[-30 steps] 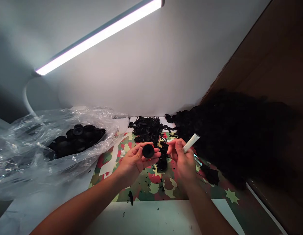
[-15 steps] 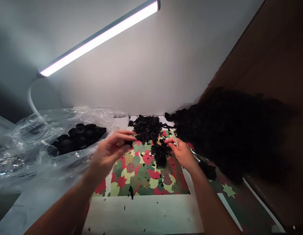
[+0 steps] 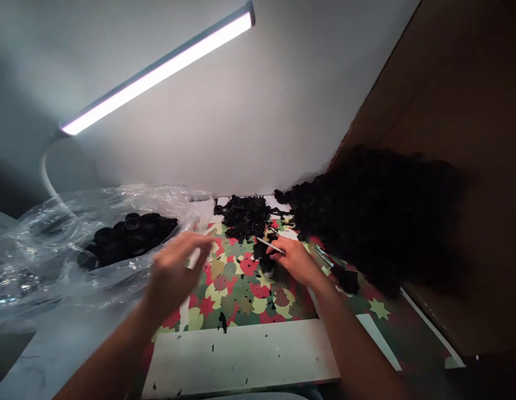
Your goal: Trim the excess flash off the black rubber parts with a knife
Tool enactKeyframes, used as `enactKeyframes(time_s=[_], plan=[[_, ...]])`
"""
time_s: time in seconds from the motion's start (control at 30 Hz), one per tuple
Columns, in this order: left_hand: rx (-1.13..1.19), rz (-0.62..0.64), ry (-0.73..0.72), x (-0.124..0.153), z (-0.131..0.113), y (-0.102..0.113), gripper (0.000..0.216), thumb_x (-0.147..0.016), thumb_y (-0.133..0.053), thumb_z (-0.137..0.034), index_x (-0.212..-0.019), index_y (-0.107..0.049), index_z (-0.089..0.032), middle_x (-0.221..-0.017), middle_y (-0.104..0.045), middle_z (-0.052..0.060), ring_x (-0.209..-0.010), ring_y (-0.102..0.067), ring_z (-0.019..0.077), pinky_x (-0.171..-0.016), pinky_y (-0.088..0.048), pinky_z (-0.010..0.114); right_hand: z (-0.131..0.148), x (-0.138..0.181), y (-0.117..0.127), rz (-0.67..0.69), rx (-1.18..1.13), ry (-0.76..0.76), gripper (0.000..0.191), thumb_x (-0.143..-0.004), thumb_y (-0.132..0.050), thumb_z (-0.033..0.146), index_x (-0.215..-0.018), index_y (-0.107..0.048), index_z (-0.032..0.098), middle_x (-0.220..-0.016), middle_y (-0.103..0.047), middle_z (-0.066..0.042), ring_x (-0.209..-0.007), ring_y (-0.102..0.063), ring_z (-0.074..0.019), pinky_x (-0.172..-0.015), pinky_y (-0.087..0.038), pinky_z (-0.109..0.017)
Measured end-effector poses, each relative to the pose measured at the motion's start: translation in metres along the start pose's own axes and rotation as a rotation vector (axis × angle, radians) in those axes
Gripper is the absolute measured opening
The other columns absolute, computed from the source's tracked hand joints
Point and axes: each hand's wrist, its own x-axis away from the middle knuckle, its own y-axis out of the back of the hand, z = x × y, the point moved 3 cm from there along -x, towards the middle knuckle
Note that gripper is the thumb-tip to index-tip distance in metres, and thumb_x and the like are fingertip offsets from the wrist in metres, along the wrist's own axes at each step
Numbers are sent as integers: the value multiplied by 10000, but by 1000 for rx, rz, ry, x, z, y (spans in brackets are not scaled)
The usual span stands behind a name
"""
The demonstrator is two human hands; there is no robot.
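Note:
My right hand (image 3: 297, 260) is closed around a thin white stick-shaped tool (image 3: 271, 245), whose end points left; its exact kind is too small to tell. The fingertips reach a small heap of black scraps (image 3: 261, 253) and partly cover it. My left hand (image 3: 176, 272) is blurred, beside the plastic bag, with fingers stretched out and thumb apart. Nothing shows between them. Inside the clear plastic bag (image 3: 111, 278) lie several round black rubber-like pieces (image 3: 130, 236). A pile of black shreds (image 3: 245, 216) sits behind both hands.
A large mound of black pieces (image 3: 357, 216) leans against a brown cardboard wall (image 3: 482, 139) on the right. Patterned red and green paper (image 3: 236, 303) covers the surface, with a white strip (image 3: 241, 355) in front. A lit tube lamp (image 3: 158, 72) hangs above on a curved stem.
My left hand has moved back left toward the bag; the small dark piece at its fingertips no longer shows. My right hand has shifted left into the scraps, and the white tool has tipped leftward.

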Motion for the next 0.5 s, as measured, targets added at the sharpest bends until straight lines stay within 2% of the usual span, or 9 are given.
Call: enactKeyframes(time_s=[0.07,0.1,0.13,0.23,0.3,0.33,0.4,0.47,0.5], plan=[[267,343,177,6,-11,-51,150,-956,-583,-298,-925,-708,-222,-843,-733,17,-752,-668,173,-674,-503,294,4,-2,1,-124,-137,-2,133,-821,-624,194,-852,-746,237,-864,-699,-23,-810,-638,-204,-743,-475,-310],[399,430,308,10,-9,-72,166,-946,-601,-344,-924,-703,-215,-855,-733,26,-768,-668,179,-672,-501,290,7,-3,0,-178,-220,-3,125,-820,-632,223,-858,-750,233,-865,-701,-25,-794,-638,-202,-727,-485,-309],[537,465,431,13,-4,-90,197,-929,-622,-389,-919,-696,-207,-854,-726,34,-776,-662,184,-671,-498,286,9,-3,-1,-211,-293,0,124,-817,-639,242,-856,-756,231,-863,-701,-26,-773,-637,-198,-705,-492,-305],[1005,401,750,20,16,-125,341,-791,-771,-478,-912,-637,-189,-822,-673,18,-726,-642,155,-644,-493,257,18,-3,-10,-167,-358,56,163,-820,-633,241,-879,-785,241,-858,-705,-24,-759,-637,-190,-688,-502,-298],[1190,368,902,24,24,-136,408,-693,-870,-418,-890,-591,-194,-778,-629,-15,-668,-617,122,-615,-485,231,24,-2,-14,-155,-332,65,223,-852,-626,251,-999,-793,255,-875,-720,-24,-781,-643,-196,-721,-505,-310],[1243,356,954,26,25,-138,432,-667,-895,-378,-897,-576,-200,-776,-616,-25,-655,-613,112,-614,-489,227,26,-1,-14,-199,-328,43,247,-882,-615,281,-1062,-783,257,-875,-727,-26,-779,-644,-199,-734,-504,-318],[1321,325,1008,29,24,-139,459,-670,-901,-335,-955,-560,-219,-818,-619,-23,-668,-632,117,-633,-517,245,26,1,-10,-375,-369,-26,304,-959,-540,387,-1114,-762,248,-851,-732,-35,-768,-642,-205,-752,-503,-335],[1370,276,1018,29,23,-138,479,-694,-885,-338,-1026,-554,-238,-873,-629,-9,-703,-658,138,-654,-545,277,24,4,-5,-534,-447,-53,453,-1016,-402,494,-1030,-774,236,-861,-736,-55,-804,-646,-215,-782,-502,-348],[1378,248,1014,30,23,-137,481,-706,-877,-343,-1050,-555,-243,-891,-631,-1,-723,-665,147,-662,-554,288,23,6,-4,-562,-486,-57,546,-1030,-330,531,-964,-781,230,-873,-738,-66,-821,-649,-218,-788,-503,-349]])
